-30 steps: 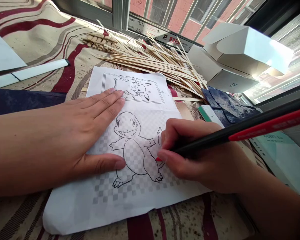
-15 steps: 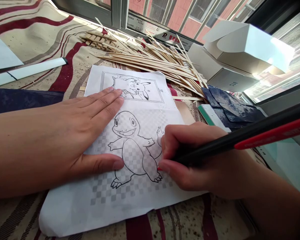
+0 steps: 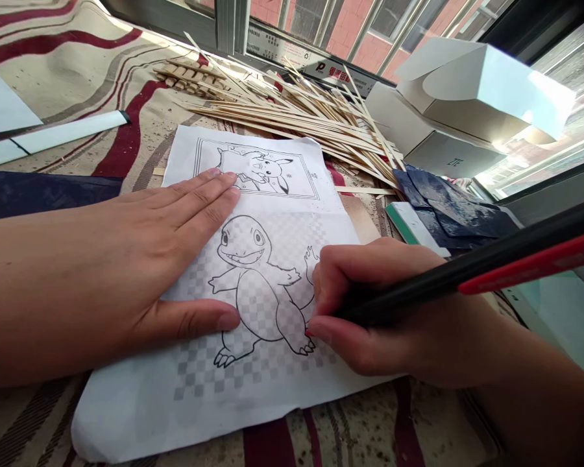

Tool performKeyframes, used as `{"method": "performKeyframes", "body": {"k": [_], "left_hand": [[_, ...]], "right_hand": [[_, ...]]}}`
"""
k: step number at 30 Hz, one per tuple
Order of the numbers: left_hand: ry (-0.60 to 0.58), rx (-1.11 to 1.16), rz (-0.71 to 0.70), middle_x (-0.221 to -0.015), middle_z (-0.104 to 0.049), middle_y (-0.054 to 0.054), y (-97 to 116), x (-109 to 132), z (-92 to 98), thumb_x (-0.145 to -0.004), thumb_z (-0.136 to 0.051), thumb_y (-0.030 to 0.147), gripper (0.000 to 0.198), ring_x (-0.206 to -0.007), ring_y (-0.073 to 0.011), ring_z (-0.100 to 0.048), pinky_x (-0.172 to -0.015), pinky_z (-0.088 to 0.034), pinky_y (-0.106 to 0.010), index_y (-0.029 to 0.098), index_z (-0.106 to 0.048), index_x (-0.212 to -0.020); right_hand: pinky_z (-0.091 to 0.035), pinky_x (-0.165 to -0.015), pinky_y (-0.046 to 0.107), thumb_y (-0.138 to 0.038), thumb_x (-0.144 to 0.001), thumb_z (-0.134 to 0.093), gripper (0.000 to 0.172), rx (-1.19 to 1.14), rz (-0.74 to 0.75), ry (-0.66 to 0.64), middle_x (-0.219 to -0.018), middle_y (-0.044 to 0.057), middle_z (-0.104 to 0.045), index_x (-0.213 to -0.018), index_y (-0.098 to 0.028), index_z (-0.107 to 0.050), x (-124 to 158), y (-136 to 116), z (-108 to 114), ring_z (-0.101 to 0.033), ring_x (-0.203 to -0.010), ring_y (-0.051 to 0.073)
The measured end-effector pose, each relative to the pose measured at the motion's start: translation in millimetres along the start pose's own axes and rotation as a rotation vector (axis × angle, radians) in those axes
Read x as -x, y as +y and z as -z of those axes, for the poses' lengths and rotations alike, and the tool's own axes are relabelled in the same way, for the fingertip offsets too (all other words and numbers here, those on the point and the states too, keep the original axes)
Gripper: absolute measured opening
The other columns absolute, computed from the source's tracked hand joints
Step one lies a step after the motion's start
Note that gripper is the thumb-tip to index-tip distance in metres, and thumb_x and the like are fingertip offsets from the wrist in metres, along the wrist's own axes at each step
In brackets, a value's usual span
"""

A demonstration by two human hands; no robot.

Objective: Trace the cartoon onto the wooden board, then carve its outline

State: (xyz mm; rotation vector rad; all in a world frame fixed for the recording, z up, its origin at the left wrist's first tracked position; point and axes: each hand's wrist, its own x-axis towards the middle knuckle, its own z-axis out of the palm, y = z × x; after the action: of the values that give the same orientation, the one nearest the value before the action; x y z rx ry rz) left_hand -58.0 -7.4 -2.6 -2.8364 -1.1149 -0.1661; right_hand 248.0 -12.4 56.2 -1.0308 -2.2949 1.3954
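A white sheet of paper lies on the cloth, printed with a Charmander line drawing over a grey checker pattern. Above that is a framed Pikachu drawing, partly covered by fingers. My left hand rests flat on the paper's left side, fingers stretched out and thumb apart. My right hand grips a black pen with a red clip. The pen's red tip is at the drawing's right leg, just above the foot. My right hand hides part of the tail.
Behind the paper lies a heap of thin wooden sticks. A white box stands at the back right by the window. Dark blue folded sheets sit at the right. At the left are a white strip and dark blue material.
The pen tip has shifted very slightly down and left along the leg, with my right hand. My left hand stays flat on the paper.
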Motion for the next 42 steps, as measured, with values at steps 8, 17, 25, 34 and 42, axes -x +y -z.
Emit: {"method": "performKeyframes", "body": {"k": [8, 17, 25, 34, 42], "left_hand": [[0.009, 0.004, -0.015, -0.189, -0.001, -0.003, -1.5, 0.4, -0.5, -0.105, -0.024, 0.080, 0.097, -0.172, -0.0299, -0.017, -0.139, -0.004, -0.031, 0.025, 0.011, -0.177], [0.015, 0.002, -0.017, -0.189, -0.002, -0.003, -1.2, 0.5, -0.6, -0.106, -0.024, 0.080, 0.096, -0.172, -0.0288, -0.015, -0.139, -0.002, -0.029, 0.024, 0.010, -0.177], [0.031, -0.003, -0.036, -0.188, 0.000, -0.002, -0.8, 0.8, -0.7, -0.107, -0.023, 0.076, 0.094, -0.172, -0.0300, -0.017, -0.138, -0.002, -0.029, 0.022, 0.008, -0.177], [0.042, 0.010, -0.044, -0.188, 0.001, 0.000, -1.1, 0.8, -1.1, -0.107, -0.027, 0.076, 0.094, -0.171, -0.0311, -0.019, -0.139, -0.003, -0.030, 0.026, 0.011, -0.177], [0.064, 0.028, -0.034, -0.188, 0.001, 0.002, 0.7, 1.3, -1.1, -0.107, -0.027, 0.075, 0.092, -0.170, -0.0322, -0.022, -0.138, -0.005, -0.030, 0.029, 0.011, -0.177]], "right_hand": [[-0.040, -0.049, 0.018, -0.017, -0.089, -0.076, 0.029, -0.015, 0.034, 0.007, -0.065, -0.006, -0.057, -0.073, -0.021, -0.052, 0.2, 2.7, 0.0, -0.045, -0.056, 0.006], [-0.037, -0.047, 0.018, -0.018, -0.090, -0.077, 0.030, -0.012, 0.070, 0.017, -0.064, -0.007, -0.055, -0.073, -0.021, -0.052, 1.7, 3.4, -0.3, -0.043, -0.055, 0.005], [-0.037, -0.046, 0.015, -0.016, -0.087, -0.079, 0.030, 0.030, 0.112, 0.018, -0.062, -0.007, -0.054, -0.071, -0.020, -0.054, 2.6, 6.2, 0.9, -0.043, -0.053, 0.004], [-0.037, -0.047, 0.011, -0.013, -0.086, -0.079, 0.030, 0.023, 0.158, 0.030, -0.062, -0.007, -0.054, -0.071, -0.019, -0.054, 2.2, 7.2, -0.5, -0.043, -0.054, 0.003], [-0.037, -0.048, 0.010, -0.012, -0.086, -0.078, 0.030, 0.021, 0.180, 0.000, -0.062, -0.008, -0.053, -0.070, -0.018, -0.053, 4.3, 8.3, 1.1, -0.042, -0.054, 0.002]]}}
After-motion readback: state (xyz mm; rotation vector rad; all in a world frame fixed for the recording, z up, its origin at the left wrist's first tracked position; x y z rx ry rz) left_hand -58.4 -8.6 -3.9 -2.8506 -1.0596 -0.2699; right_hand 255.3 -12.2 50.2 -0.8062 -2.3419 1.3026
